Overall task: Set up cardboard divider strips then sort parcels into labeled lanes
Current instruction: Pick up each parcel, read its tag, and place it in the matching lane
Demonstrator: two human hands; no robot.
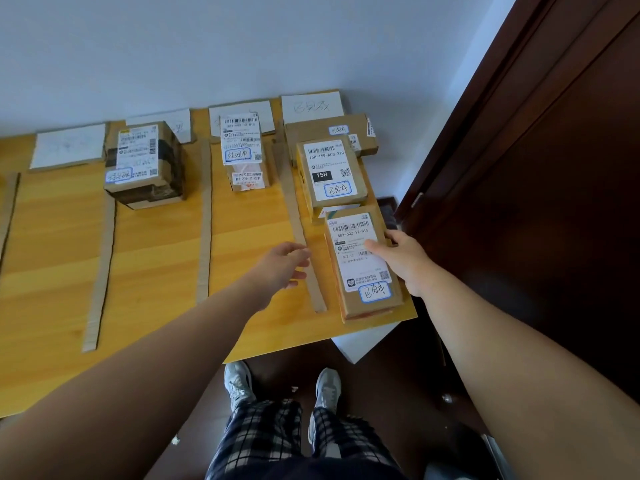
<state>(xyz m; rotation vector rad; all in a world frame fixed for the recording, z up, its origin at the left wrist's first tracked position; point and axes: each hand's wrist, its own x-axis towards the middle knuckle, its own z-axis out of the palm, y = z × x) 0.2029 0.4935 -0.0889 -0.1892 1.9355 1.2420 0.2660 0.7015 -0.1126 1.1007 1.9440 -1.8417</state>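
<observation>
Three parcels (363, 263) fill the rightmost lane (304, 216), right hand (403, 261) touching one.

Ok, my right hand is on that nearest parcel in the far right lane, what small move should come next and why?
Probably nudge the nearest parcel a little leftward, toward the divider strip. Its near right corner sits at the table edge, while the right hand rests on its right side and the left hand hovers open over the strip, free to steady it.

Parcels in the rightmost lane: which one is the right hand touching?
The nearest parcel, by the table's front edge; the right hand rests on it, the other two lie farther back.
</observation>
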